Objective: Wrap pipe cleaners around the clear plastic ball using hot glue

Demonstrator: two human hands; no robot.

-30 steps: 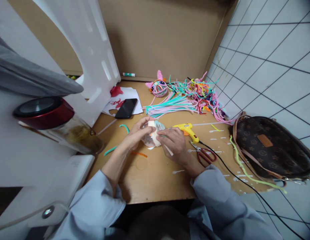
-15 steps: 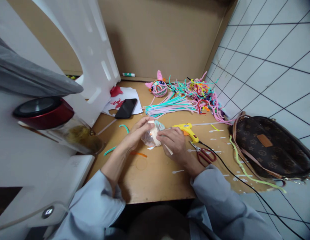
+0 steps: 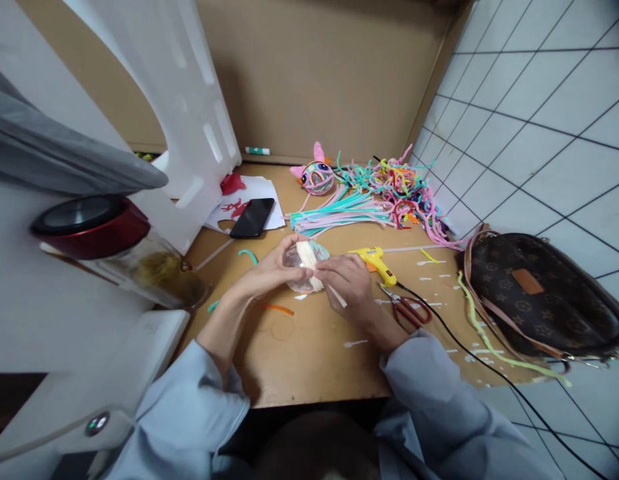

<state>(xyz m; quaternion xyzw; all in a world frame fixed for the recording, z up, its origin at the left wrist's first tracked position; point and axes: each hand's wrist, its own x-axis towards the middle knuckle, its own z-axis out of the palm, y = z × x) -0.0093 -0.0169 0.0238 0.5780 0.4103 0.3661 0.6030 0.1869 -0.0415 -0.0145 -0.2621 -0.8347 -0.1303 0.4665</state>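
A clear plastic ball [image 3: 292, 260] with a cream fuzzy band across its middle is in front of me, above the table. My left hand [image 3: 279, 267] wraps round its left side, the thumb resting on the band. My right hand [image 3: 348, 283] pinches a cream pipe cleaner [image 3: 338, 296] against the ball's right side, and the strip's end sticks out below the fingers. Part of the ball is pale blue-green at its upper right. Just beyond my right hand lies a yellow glue gun [image 3: 384, 268], with red-handled scissors [image 3: 406, 311] nearer me.
Pink and teal pipe cleaners [image 3: 344, 212] lie bundled at the back, beside a decorated ball [image 3: 318, 177] and a tangled heap [image 3: 404, 180]. A phone [image 3: 252, 217] rests on paper. A glass bottle [image 3: 164, 267] stands left, a brown bag [image 3: 544, 293] right; a black cord [image 3: 459, 342] crosses the table.
My left thumb has moved down and right across the band, towards my right fingertips. More of the ball's left side shows. My right hand has barely moved.
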